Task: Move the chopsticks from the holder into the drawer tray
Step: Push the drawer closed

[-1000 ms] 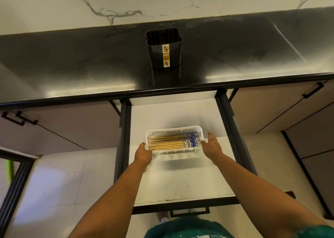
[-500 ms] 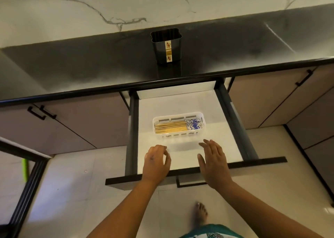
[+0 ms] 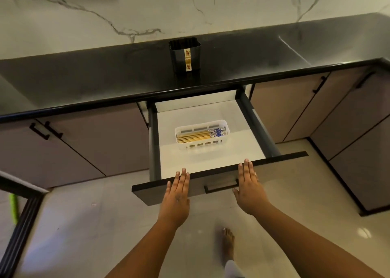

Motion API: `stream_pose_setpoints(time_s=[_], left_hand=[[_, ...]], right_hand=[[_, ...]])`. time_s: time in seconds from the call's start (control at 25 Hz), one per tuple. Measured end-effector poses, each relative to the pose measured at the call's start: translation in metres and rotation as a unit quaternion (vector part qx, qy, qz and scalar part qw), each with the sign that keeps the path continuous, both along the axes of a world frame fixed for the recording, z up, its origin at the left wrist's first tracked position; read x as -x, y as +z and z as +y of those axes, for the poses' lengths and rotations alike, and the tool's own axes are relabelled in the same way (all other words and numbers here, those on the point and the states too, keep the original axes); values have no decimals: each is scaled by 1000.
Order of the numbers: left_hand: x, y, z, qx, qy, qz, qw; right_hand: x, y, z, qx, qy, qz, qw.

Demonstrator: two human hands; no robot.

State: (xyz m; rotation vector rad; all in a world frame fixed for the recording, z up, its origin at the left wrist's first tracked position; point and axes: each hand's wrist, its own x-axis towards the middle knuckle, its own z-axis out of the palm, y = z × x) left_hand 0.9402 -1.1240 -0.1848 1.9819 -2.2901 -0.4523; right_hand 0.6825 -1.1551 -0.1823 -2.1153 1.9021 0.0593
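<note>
Several wooden chopsticks (image 3: 198, 135) with blue-patterned ends lie flat in a white slotted tray (image 3: 202, 146) inside the open drawer (image 3: 211, 161). The dark holder (image 3: 185, 56) stands upright on the black counter behind the drawer, with no chopsticks showing above its rim. My left hand (image 3: 177, 197) lies flat, fingers together, against the drawer's front panel (image 3: 147, 195) left of the handle (image 3: 220, 187). To the right of that handle my right hand (image 3: 249, 187) presses flat on the same panel. Neither hand holds anything.
The black counter (image 3: 84, 83) runs across under a marble wall. Shut cabinet doors (image 3: 88, 146) flank the drawer on both sides and turn a corner at the right. A bare foot (image 3: 228, 244) stands on the pale tiled floor. A dark frame (image 3: 19, 231) is at lower left.
Both hands let go of the tray's ends and drew back to the drawer's front panel, now flat against it. The view pulled back and away from the counter.
</note>
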Motion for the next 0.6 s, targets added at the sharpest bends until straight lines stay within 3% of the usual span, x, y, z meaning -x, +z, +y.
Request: stream_pose_setpoints(time_s=[0.2,0.4,0.6], left_hand=[[-12,4,-46,-40,-12,-39,998],[-16,9,-126,-53,23,-42,997],[-21,18,-222,-83,49,-101,990]], right_hand=[[-7,9,-43,-48,3,1,999],[-18,13,-133,-103,16,-16,994],[-32,13,-233,-132,44,-55,989]])
